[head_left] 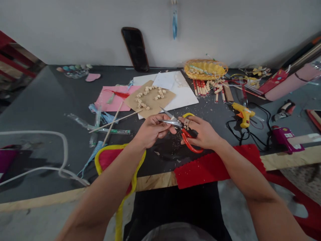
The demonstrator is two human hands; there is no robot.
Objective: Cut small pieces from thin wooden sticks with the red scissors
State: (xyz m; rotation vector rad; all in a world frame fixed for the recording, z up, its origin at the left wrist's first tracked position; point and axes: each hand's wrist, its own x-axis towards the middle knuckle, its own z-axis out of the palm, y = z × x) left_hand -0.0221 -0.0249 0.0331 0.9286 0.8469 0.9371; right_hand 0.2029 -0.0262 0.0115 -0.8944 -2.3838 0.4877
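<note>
In my right hand (200, 130) is a pair of scissors (190, 142) with red and yellow handles. Its blades stand apart and point left, toward my left hand (154, 129). The fingers of that hand are pinched beside the blades on a small pale piece (173, 118), partly hidden, its kind unclear. Just beyond lies a brown paper square (132, 99) bearing several small pale curled pieces (142, 104). Pale crumbs (177, 147) litter the dark tabletop below the scissors.
White sheets (187, 97) and pink paper (102, 97) lie behind. To the right are a yellow glue gun (243, 113) with a black cord and a yellow basket (210, 71). A phone (135, 50) leans on the wall. Red felt (200, 169) hangs over the front edge; thin sticks (114, 122) lie left.
</note>
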